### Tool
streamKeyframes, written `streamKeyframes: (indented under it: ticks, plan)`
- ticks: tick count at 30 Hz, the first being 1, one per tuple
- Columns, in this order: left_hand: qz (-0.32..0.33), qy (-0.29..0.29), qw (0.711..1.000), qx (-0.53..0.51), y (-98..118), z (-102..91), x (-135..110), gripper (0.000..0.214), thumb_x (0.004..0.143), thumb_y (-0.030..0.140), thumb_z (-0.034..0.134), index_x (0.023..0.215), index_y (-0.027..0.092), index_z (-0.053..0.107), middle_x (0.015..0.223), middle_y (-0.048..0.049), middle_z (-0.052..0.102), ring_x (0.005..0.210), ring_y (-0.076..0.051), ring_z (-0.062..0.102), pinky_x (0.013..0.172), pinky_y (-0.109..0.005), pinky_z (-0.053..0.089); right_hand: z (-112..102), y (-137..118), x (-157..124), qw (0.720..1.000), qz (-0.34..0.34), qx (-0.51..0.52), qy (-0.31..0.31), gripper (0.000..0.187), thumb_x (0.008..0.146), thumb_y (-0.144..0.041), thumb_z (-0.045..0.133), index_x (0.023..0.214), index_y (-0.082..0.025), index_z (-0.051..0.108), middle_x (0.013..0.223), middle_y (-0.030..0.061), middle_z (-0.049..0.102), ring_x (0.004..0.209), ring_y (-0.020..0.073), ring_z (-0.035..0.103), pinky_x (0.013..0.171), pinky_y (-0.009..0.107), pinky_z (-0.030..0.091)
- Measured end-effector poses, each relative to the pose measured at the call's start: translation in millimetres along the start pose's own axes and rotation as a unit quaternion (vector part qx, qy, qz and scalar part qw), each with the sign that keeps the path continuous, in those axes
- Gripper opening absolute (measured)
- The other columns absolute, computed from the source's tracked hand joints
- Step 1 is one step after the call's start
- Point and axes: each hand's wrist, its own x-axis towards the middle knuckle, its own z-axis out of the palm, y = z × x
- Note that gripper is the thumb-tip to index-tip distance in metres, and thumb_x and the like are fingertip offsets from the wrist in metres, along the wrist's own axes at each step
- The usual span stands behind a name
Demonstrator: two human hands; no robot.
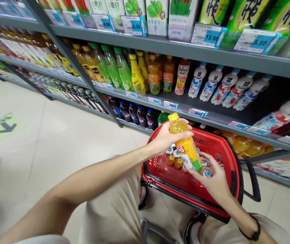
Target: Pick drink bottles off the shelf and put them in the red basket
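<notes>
A yellow-capped orange juice bottle (186, 144) is held tilted above a red shopping basket (226, 159). My left hand (166, 137) wraps round its neck and upper part. My right hand (214, 178) supports its lower end, fingers curled under the label. Inside the basket lie several small bottles (174, 159) with orange and blue-white caps, partly hidden by the held bottle and my hands.
Grey store shelves (175, 47) packed with drink bottles and cartons run along the back, price tags (208, 35) on their edges. The basket has a black handle (252, 183) at its right. A green floor sticker with an arrow (4, 126) lies on the pale tiles at left.
</notes>
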Motion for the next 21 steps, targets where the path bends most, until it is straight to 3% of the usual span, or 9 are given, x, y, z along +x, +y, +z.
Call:
streamKeyframes:
  ticks: [3,5,8,10,12,14,19,21]
  plan:
    - [-0.019,-0.046,0.998,-0.043,2.6,0.5,-3.3,0.043,0.067,0.023,0.093,0.102,0.018,0.068,0.099,-0.0024,0.072,0.088,-0.017,0.07,0.088,-0.035,0.054,-1.0,-6.2,0.1,0.999,0.012,0.019,-0.046,0.069,0.072,-0.045,0.094,0.131,-0.024,0.066,0.121,0.0122,0.076,0.097,0.0282,0.075,0.082,0.04,0.066]
    - [-0.032,-0.062,0.995,-0.077,3.4,-0.3,-5.2,0.04,0.068,0.021,0.09,0.101,0.019,0.068,0.098,-0.002,0.072,0.089,-0.017,0.07,0.087,-0.034,0.054,-3.0,-12.8,1.6,0.987,0.048,0.085,-0.126,0.063,0.078,-0.047,0.09,0.131,-0.023,0.066,0.115,0.0122,0.077,0.099,0.0286,0.075,0.081,0.04,0.066]
    - [-0.041,-0.082,0.99,-0.105,4.0,-2.4,-6.4,0.037,0.07,0.021,0.087,0.102,0.019,0.068,0.098,-0.0023,0.071,0.088,-0.017,0.069,0.086,-0.035,0.054,-7.4,-23.3,4.5,0.926,0.123,0.201,-0.294,0.057,0.088,-0.056,0.078,0.132,-0.02,0.066,0.105,0.0122,0.077,0.082,0.0257,0.074,0.061,0.036,0.064]
    - [-0.046,-0.103,0.988,-0.109,5.5,-3.7,-6.1,0.037,0.071,0.021,0.086,0.103,0.019,0.069,0.099,-0.0032,0.071,0.088,-0.018,0.069,0.086,-0.035,0.055,-8.7,-27.5,5.4,0.903,0.13,0.229,-0.34,0.054,0.09,-0.057,0.076,0.127,-0.019,0.069,0.102,0.0108,0.077,0.072,0.0217,0.071,0.058,0.034,0.063]
    - [-0.045,-0.118,0.987,-0.103,7.9,-4.5,-4.9,0.038,0.071,0.022,0.087,0.105,0.018,0.069,0.1,-0.0041,0.072,0.09,-0.018,0.069,0.087,-0.035,0.055,-7.3,-27.4,4.8,0.92,0.105,0.211,-0.314,0.049,0.089,-0.053,0.08,0.123,-0.019,0.07,0.1,0.0083,0.077,0.069,0.0181,0.069,0.059,0.031,0.062]
    - [-0.034,-0.121,0.988,-0.09,9.4,-5.4,-2.7,0.039,0.071,0.023,0.088,0.104,0.018,0.068,0.099,-0.0042,0.072,0.09,-0.017,0.069,0.087,-0.034,0.055,-4.1,-22.9,3.3,0.95,0.081,0.174,-0.248,0.048,0.088,-0.05,0.082,0.124,-0.02,0.07,0.104,0.0079,0.077,0.072,0.0183,0.069,0.06,0.03,0.061]
    - [-0.016,-0.117,0.992,-0.035,2.0,-11.4,4.5,0.043,0.07,0.025,0.093,0.104,0.018,0.068,0.097,-0.004,0.073,0.089,-0.017,0.07,0.088,-0.036,0.055,-0.8,-5.0,0.1,0.995,0.029,0.049,-0.084,0.059,0.081,-0.047,0.088,0.128,-0.021,0.063,0.12,0.0123,0.078,0.102,0.0287,0.076,0.087,0.04,0.064]
    - [-0.012,-0.115,0.993,-0.012,-2.3,-13.9,6.0,0.044,0.069,0.026,0.094,0.104,0.018,0.068,0.098,-0.0048,0.074,0.092,-0.018,0.07,0.09,-0.037,0.055,-2.9,-1.6,-0.6,0.999,0.007,-0.009,-0.042,0.064,0.079,-0.049,0.089,0.13,-0.021,0.061,0.122,0.0136,0.077,0.107,0.0311,0.075,0.087,0.042,0.064]
